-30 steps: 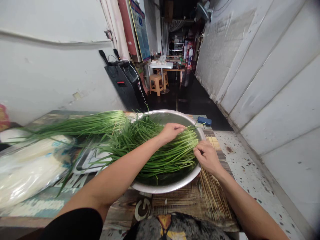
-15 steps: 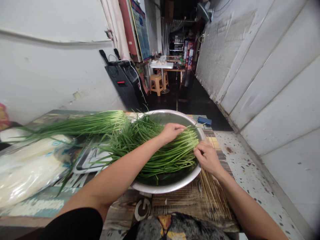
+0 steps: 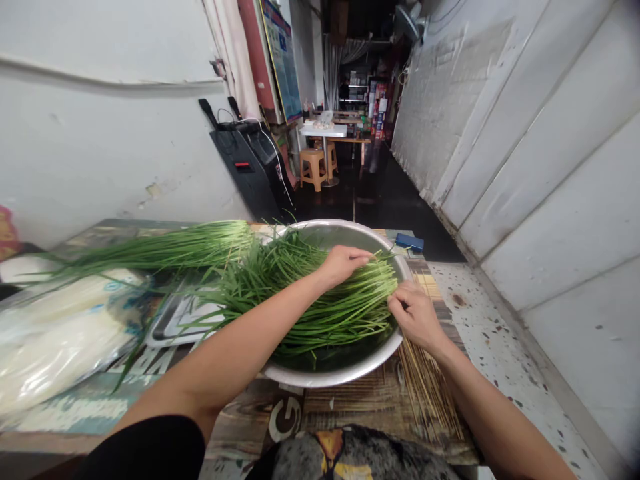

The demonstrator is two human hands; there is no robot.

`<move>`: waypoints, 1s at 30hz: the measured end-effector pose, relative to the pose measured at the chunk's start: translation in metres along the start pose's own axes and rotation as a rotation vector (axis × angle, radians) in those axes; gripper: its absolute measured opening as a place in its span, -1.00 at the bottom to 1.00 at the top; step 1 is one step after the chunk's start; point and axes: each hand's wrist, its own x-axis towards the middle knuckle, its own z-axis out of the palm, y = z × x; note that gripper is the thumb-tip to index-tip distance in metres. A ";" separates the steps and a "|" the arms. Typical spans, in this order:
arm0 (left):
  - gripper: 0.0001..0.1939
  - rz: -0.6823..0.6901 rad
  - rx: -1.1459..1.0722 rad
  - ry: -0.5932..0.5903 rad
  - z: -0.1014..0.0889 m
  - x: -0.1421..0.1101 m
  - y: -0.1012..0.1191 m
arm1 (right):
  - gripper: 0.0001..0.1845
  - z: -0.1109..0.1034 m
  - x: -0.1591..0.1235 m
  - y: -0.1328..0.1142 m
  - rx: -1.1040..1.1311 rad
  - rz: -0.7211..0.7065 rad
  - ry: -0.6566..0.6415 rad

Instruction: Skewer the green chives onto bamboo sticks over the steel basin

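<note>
One metal basin (image 3: 345,235): garlic chives (image 3: 345,313) inside; my left hand (image 3: 342,265) above, pinching some; my right hand (image 3: 415,313) at its rim (image 3: 330,381), closed, contents unclear.

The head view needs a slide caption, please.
Bare left hand and bare right hand at long green stalks in a round silver metal basin.

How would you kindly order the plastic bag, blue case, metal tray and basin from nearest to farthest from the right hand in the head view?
From the right hand:
1. Basin, its rim right at the hand.
2. Blue case, just beyond the hand.
3. Metal tray, left of the basin.
4. Plastic bag, farther left.
</note>
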 end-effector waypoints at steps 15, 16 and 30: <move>-0.79 0.266 0.194 -0.116 -0.008 -0.002 0.013 | -0.66 -0.003 -0.001 -0.001 -0.009 0.032 0.004; -0.80 0.248 0.169 -0.117 -0.011 -0.003 0.017 | -0.68 -0.004 0.000 -0.002 -0.021 0.036 -0.002; -0.60 0.037 -0.222 -0.342 -0.042 -0.014 0.043 | -0.67 -0.028 0.016 -0.025 -0.124 0.093 0.011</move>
